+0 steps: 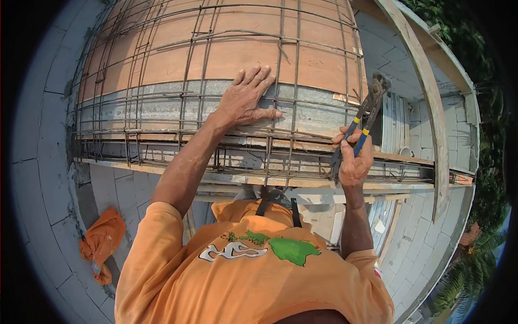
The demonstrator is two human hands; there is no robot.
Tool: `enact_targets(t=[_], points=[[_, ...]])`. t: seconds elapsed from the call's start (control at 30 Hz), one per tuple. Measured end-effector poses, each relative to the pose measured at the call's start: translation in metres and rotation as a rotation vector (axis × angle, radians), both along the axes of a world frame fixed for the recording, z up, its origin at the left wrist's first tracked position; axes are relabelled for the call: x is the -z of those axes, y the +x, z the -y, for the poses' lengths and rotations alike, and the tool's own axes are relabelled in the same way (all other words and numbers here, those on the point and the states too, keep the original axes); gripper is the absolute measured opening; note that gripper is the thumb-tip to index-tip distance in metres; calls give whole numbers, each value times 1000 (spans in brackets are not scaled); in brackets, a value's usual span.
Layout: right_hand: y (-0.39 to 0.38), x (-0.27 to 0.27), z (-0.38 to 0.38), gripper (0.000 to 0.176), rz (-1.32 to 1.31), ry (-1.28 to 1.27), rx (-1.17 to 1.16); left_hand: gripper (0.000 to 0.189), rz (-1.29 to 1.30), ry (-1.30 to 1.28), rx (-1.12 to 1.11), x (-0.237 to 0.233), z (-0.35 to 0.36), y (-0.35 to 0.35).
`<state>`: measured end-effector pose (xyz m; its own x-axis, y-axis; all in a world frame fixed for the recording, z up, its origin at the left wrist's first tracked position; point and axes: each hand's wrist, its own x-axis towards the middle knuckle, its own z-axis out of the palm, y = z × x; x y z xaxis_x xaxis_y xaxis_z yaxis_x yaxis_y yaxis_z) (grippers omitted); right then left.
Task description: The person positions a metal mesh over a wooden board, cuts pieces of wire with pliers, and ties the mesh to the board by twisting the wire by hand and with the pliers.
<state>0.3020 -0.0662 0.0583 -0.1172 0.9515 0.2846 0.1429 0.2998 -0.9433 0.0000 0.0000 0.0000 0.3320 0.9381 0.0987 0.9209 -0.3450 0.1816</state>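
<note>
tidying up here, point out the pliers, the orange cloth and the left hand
Pliers (372, 100): head view, metal body
Orange cloth (104, 242): head view, middle folds
Left hand (241, 103): head view, back of hand

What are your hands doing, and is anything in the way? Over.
Left hand open, fingers spread over steel bars. Right hand gripping blue-handled cutters. Crisscrossed bars might get in the way. Over.
</note>
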Motion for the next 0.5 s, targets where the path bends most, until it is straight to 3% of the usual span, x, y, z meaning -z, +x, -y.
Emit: enact_targets(t=[0.07,0.23,0.3,0.5], points=[[0,-14,-17,12,81,-61,55,117,-30,-25,-15,-4,3,-4],[-6,-32,-76,11,670,263,100,118,8,-10,-20,-6,2,0],[-13,-28,-101,16,718,393,96,118,32,-40,-23,-9,0,4],[-25,2,-152,25,964,428,29,117,10,-92,-66,-18,-1,9]])
